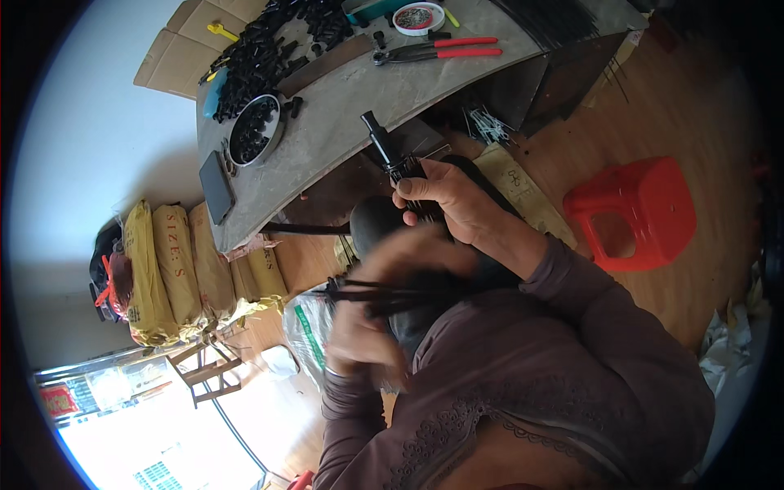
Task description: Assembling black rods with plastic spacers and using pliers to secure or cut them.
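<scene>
My right hand (461, 198) is closed around a black tubular part (378, 132), thumb on top, above my knees. The tube's narrower end points up and left toward the table. Thin black rods or ribs (406, 171) cluster at its lower end, partly hidden by the fingers. My left hand (367, 327), below and left of the right one, is smeared by motion. Dark thin rods (392, 296) cross in front of it, also blurred. Whether its fingers grip them cannot be made out.
On the grey table (331, 106) lie red-handled pliers (437, 51), a bowl of black parts (256, 131), a dish of small metal pieces (413, 19), a phone (216, 188) and a heap of black parts (253, 69). A red stool (633, 214) stands right; stuffed sacks (175, 265) stand left.
</scene>
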Motion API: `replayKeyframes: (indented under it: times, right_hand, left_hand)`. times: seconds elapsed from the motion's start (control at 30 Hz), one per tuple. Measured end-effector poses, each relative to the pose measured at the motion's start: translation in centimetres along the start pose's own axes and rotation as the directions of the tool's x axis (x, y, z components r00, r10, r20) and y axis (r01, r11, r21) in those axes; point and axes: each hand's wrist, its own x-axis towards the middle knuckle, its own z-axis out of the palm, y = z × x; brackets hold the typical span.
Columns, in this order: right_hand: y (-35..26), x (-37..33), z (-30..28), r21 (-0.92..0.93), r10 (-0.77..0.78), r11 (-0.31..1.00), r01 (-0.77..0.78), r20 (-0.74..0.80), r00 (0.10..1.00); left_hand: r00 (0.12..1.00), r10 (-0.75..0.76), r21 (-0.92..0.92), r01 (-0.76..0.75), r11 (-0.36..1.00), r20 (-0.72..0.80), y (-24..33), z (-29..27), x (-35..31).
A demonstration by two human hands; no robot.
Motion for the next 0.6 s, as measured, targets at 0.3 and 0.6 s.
replayKeyframes:
  times: [0.3,0.6]
  right_hand:
    - [1.3,2.4,1.6,-0.181,-0.345,0.932,0.314,-0.18,0.921]
    - [2.5,3.0,1.8,-0.505,-0.64,0.698,0.507,-0.124,0.758]
  left_hand:
    - [0.711,-0.06,0.138,0.217,0.966,-0.701,-4.8,-1.6,6.5]
    - [0.719,-0.028,0.292,0.317,0.902,-0.695,-5.2,-2.3,6.5]
